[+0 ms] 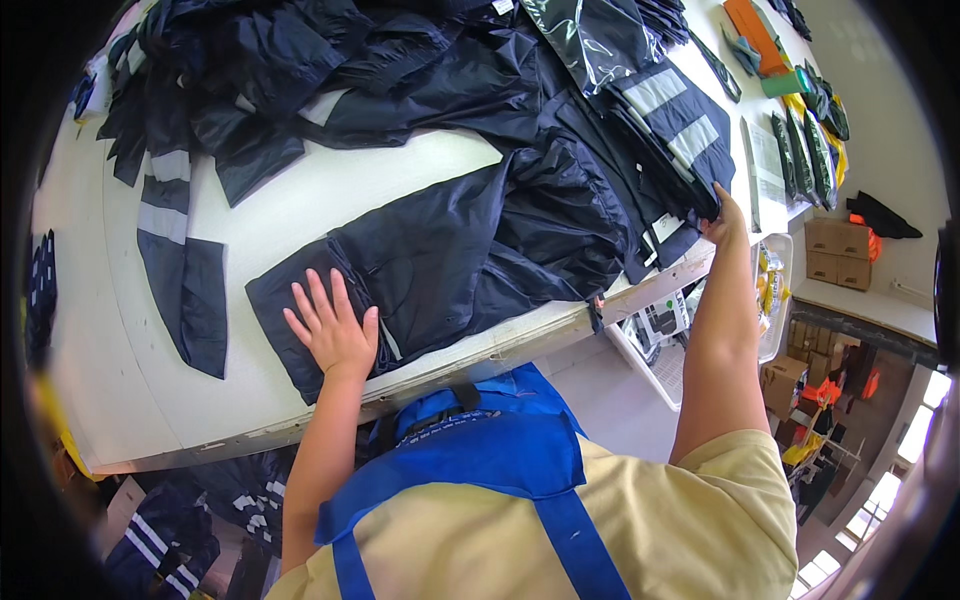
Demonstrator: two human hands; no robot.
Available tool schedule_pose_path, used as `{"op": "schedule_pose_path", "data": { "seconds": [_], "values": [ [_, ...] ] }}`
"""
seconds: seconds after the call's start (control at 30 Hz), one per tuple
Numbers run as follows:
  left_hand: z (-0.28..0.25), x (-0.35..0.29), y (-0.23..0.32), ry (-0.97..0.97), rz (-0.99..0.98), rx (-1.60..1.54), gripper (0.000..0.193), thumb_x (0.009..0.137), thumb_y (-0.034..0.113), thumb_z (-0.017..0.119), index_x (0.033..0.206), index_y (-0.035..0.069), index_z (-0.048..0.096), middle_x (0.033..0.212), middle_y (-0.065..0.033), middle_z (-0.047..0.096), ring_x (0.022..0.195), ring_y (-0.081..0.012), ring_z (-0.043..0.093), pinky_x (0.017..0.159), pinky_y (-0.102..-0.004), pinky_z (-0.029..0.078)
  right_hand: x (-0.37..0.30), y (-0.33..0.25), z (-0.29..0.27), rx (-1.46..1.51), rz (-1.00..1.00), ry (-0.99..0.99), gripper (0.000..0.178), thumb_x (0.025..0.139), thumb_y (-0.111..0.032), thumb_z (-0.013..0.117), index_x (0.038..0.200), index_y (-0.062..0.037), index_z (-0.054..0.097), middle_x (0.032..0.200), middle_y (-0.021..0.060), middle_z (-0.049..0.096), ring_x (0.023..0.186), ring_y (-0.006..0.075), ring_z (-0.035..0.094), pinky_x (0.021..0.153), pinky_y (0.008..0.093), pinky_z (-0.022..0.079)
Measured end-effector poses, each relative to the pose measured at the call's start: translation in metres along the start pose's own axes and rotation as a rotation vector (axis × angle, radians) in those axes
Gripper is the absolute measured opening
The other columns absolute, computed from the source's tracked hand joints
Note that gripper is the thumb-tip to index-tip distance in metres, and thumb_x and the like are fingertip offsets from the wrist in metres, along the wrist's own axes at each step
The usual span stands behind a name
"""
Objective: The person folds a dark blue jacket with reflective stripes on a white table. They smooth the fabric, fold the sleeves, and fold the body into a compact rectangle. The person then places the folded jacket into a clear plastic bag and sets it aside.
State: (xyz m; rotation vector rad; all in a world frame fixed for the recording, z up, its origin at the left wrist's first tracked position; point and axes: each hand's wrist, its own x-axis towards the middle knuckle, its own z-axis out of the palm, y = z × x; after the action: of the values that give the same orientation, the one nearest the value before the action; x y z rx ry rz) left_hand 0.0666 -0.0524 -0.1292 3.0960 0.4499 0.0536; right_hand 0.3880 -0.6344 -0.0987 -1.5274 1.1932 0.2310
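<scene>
Our left hand (335, 335) lies flat with its fingers (312, 300) spread wide, gripping nothing and pressing down on the near end of a dark navy, slightly glossy waterproof garment (440, 260) that stretches across the white surface (110, 330). That open palm seems to pin the cloth so it stays smooth and does not slide toward the edge. Our right hand (722, 222) reaches far out to the other side, where its fingers curl over the edge of a folded dark navy jacket with grey reflective stripes (675, 125); we judge they have hold of that edge, though the fingertips sink into the fabric and we cannot tell how firmly they close.

Farther back a heap of dark navy rainwear (300, 70) covers the surface, with a clear glossy plastic bag (590, 40) lying on top. To the left, a navy piece with a grey band (180, 260) lies flat on its own. At the far right end of the surface sit slim dark packets (805, 145) and an orange flat box (755, 35). Brown cardboard boxes (838, 250) rest on a shelf beyond.

The blue apron (470, 450) and our own chest hide the surface's front edge, and the dark pieces on the floor below are too blurred to identify.
</scene>
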Motion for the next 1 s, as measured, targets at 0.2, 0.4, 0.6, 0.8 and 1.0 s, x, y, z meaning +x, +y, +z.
{"op": "schedule_pose_path", "data": {
  "seconds": [0.2,0.4,0.6,0.8,1.0],
  "values": [
    [0.002,-0.001,0.0,-0.002,-0.012,0.014,0.072,0.088,0.046,0.051,0.147,0.014,0.027,0.155,-0.0156,0.015,0.143,-0.0393,0.01,0.111,-0.0583,0.002,-0.041,-0.008,0.021,0.256,0.064,-0.181,0.032,0.075,-0.036,0.076,0.093,-0.0152,0.061,0.082,0.0051,0.062,0.078,0.0212,0.057,0.063,0.0367,0.043],
    [0.0,-0.001,0.002,0.008,-0.003,-0.003,0.072,0.087,0.045,0.053,0.147,0.014,0.027,0.155,-0.0147,0.016,0.143,-0.0386,0.011,0.112,-0.0579,0.002,-0.024,-0.015,0.022,0.502,0.025,-0.3,0.03,0.08,-0.027,0.071,0.099,-0.008,0.058,0.09,0.0101,0.065,0.083,0.0269,0.062,0.071,0.0402,0.049],
    [0.001,-0.004,0.002,0.043,-0.031,-0.021,0.075,0.084,0.045,0.058,0.146,0.013,0.03,0.154,-0.0149,0.02,0.142,-0.038,0.013,0.111,-0.0596,0.007,-0.052,-0.034,0.051,0.484,-0.238,-0.198,0.017,0.077,-0.024,0.07,0.088,-0.0144,0.061,0.083,0.0026,0.062,0.071,0.0196,0.06,0.065,0.0352,0.048],
    [-0.018,0.006,0.01,-0.094,-0.01,-0.051,0.075,0.083,0.043,0.062,0.142,0.006,0.035,0.152,-0.0145,0.026,0.142,-0.0296,0.02,0.11,-0.0571,0.016,-0.13,-0.07,0.025,0.42,-0.967,-0.329,0.024,0.083,-0.009,0.064,0.105,0.0005,0.065,0.104,0.0128,0.064,0.096,0.0237,0.062,0.088,0.037,0.051],
    [-0.014,-0.005,-0.016,0.092,0.009,-0.511,0.062,0.089,0.038,0.058,0.14,0.009,0.04,0.148,-0.0158,0.032,0.139,-0.0319,0.028,0.113,-0.0509,0.017,-0.325,-0.017,0.052,0.522,-0.775,-0.638,0.042,0.084,-0.023,0.064,0.12,-0.0009,0.057,0.117,0.0166,0.062,0.105,0.031,0.062,0.092,0.043,0.051]
  ]
}}
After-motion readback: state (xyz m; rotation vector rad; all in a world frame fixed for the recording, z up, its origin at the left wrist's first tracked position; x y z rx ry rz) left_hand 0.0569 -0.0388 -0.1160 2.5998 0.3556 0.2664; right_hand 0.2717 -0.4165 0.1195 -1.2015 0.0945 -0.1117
